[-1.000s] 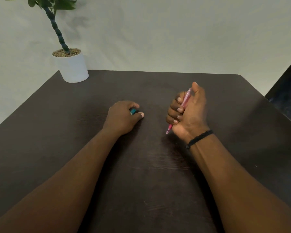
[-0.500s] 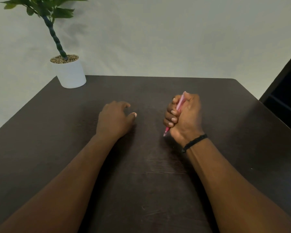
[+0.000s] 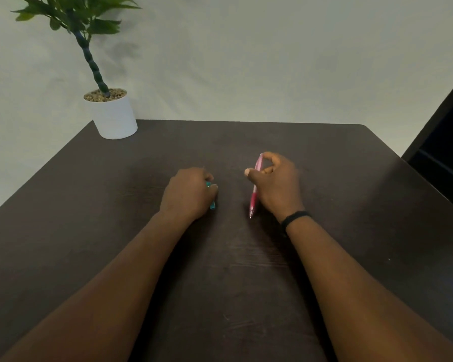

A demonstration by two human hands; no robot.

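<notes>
My right hand (image 3: 277,186) holds a pink pen (image 3: 255,188) between thumb and fingers, tip pointing down toward me just above the dark table (image 3: 220,270). A black band circles that wrist. My left hand (image 3: 188,194) rests on the table to the left, fingers curled round a teal pen (image 3: 213,202). Only short teal bits show beside the thumb; the rest is hidden in the fist. The two hands are a small gap apart.
A white pot (image 3: 114,116) with a green plant stands at the table's far left corner against a pale wall. A dark piece of furniture (image 3: 445,158) stands past the table's right edge.
My right hand has loosened from a tight fist to a looser finger hold on the pink pen. The teal pen shows again at the left thumb. The camera tilted slightly up.
</notes>
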